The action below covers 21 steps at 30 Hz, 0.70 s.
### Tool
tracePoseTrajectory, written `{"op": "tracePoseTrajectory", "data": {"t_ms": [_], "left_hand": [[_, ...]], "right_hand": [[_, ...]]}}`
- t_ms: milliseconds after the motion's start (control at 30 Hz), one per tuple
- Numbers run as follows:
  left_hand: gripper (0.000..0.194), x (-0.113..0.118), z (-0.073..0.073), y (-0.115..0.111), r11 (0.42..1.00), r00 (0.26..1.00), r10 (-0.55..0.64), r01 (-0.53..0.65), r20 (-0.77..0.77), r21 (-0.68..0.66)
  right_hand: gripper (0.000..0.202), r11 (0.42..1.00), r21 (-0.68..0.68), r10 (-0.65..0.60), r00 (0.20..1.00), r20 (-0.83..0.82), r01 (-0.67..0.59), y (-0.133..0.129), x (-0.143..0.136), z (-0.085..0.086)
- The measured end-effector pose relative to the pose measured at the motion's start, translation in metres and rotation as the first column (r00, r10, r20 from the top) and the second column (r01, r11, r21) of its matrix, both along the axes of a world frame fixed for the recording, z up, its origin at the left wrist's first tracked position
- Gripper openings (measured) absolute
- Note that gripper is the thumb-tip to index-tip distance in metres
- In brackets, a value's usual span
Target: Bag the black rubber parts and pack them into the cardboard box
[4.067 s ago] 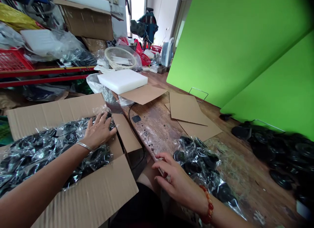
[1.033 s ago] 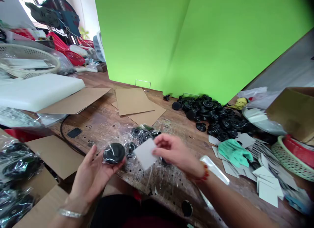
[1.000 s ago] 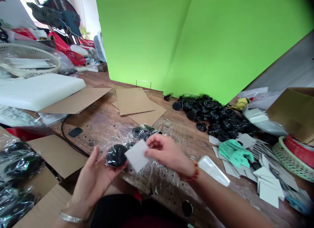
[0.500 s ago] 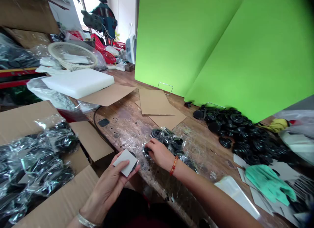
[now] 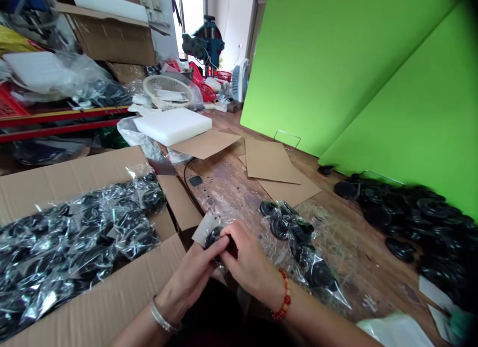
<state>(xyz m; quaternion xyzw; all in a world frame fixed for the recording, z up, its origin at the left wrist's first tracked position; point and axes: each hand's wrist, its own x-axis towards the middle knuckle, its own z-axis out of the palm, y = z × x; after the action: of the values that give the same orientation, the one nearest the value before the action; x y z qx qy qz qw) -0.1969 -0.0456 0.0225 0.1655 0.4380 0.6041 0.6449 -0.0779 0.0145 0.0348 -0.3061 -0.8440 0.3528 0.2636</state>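
Note:
My left hand (image 5: 194, 272) and my right hand (image 5: 248, 260) meet at the table's front edge. Between them is a black round part (image 5: 213, 236) in clear plastic, with a pale square card (image 5: 203, 228) against it. My left hand grips it from below; my right fingers pinch its right side, hiding part of it. Several bagged black parts (image 5: 295, 230) lie on the table just right of my hands. At the left, an open cardboard box (image 5: 157, 272) holds many more bagged black parts (image 5: 85, 242).
Loose black parts (image 5: 396, 205) are heaped before the green boards (image 5: 317, 63). Cardboard sheets (image 5: 269, 160) and white foam (image 5: 174, 125) lie farther back on the wooden table (image 5: 231, 202). Clear bags (image 5: 399, 329) lie at the lower right.
My right hand has left the bagged parts on the table and come to my left hand, with fingers on the black part. The view has turned left, showing more of the box.

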Motion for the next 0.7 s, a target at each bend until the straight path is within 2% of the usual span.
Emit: {"op": "tracePoseTrajectory", "data": {"t_ms": [100, 200, 233, 333, 367, 400, 433, 467, 500, 567, 600, 633, 700], "left_hand": [[0.041, -0.027, 0.005, -0.009, 0.996, 0.952, 0.070, -0.080, -0.298, -0.024], [0.043, -0.062, 0.018, -0.015, 0.978, 0.829, 0.173, -0.207, -0.532, -0.006], [0.039, -0.074, 0.023, -0.017, 0.972, 0.803, 0.189, -0.237, -0.565, -0.011], [0.024, -0.112, 0.029, -0.021, 0.959, 0.806, 0.155, -0.261, -0.571, -0.107], [0.020, -0.124, 0.027, -0.022, 0.953, 0.784, 0.149, -0.277, -0.602, -0.125], [0.019, -0.134, 0.023, -0.022, 0.951, 0.728, 0.123, -0.280, -0.674, -0.129], [0.020, -0.144, 0.018, -0.021, 0.955, 0.620, 0.075, -0.270, -0.781, -0.123], [0.022, -0.152, 0.012, -0.020, 0.962, 0.456, 0.004, -0.245, -0.890, -0.122], [0.026, -0.158, 0.006, -0.018, 0.968, 0.261, -0.084, -0.208, -0.962, -0.141], [0.035, -0.167, -0.006, -0.014, 0.966, -0.093, -0.218, -0.163, -0.971, -0.201], [0.039, -0.170, -0.011, -0.013, 0.964, -0.216, -0.238, -0.175, -0.947, -0.202], [0.041, -0.172, -0.015, -0.012, 0.964, -0.300, -0.239, -0.191, -0.924, -0.187], [0.043, -0.176, -0.020, -0.012, 0.967, -0.384, -0.232, -0.192, -0.894, -0.169]], "right_hand": [[0.021, 0.996, 0.007, 0.086, 0.994, -0.072, -0.086, 0.003, -0.028, -0.006], [0.032, 0.992, -0.008, 0.124, 0.981, -0.151, -0.126, 0.013, -0.066, -0.011], [0.035, 0.992, -0.034, 0.114, 0.979, -0.170, -0.121, 0.018, -0.079, -0.013], [0.034, 0.982, -0.140, 0.095, 0.975, -0.201, -0.125, 0.033, -0.113, -0.022], [0.031, 0.976, -0.165, 0.109, 0.973, -0.204, -0.144, 0.036, -0.122, -0.025], [0.028, 0.968, -0.185, 0.131, 0.971, -0.202, -0.170, 0.040, -0.130, -0.029], [0.025, 0.961, -0.202, 0.152, 0.969, -0.193, -0.191, 0.042, -0.137, -0.034], [0.023, 0.956, -0.216, 0.163, 0.971, -0.173, -0.199, 0.043, -0.142, -0.038], [0.023, 0.954, -0.228, 0.163, 0.976, -0.145, -0.193, 0.044, -0.146, -0.043], [0.024, 0.959, -0.233, 0.143, 0.986, -0.085, -0.159, 0.044, -0.153, -0.052], [0.025, 0.964, -0.223, 0.132, 0.989, -0.060, -0.143, 0.044, -0.155, -0.055], [0.025, 0.969, -0.209, 0.127, 0.991, -0.042, -0.133, 0.043, -0.158, -0.057], [0.024, 0.977, -0.169, 0.124, 0.992, -0.023, -0.126, 0.042, -0.162, -0.058]]}}
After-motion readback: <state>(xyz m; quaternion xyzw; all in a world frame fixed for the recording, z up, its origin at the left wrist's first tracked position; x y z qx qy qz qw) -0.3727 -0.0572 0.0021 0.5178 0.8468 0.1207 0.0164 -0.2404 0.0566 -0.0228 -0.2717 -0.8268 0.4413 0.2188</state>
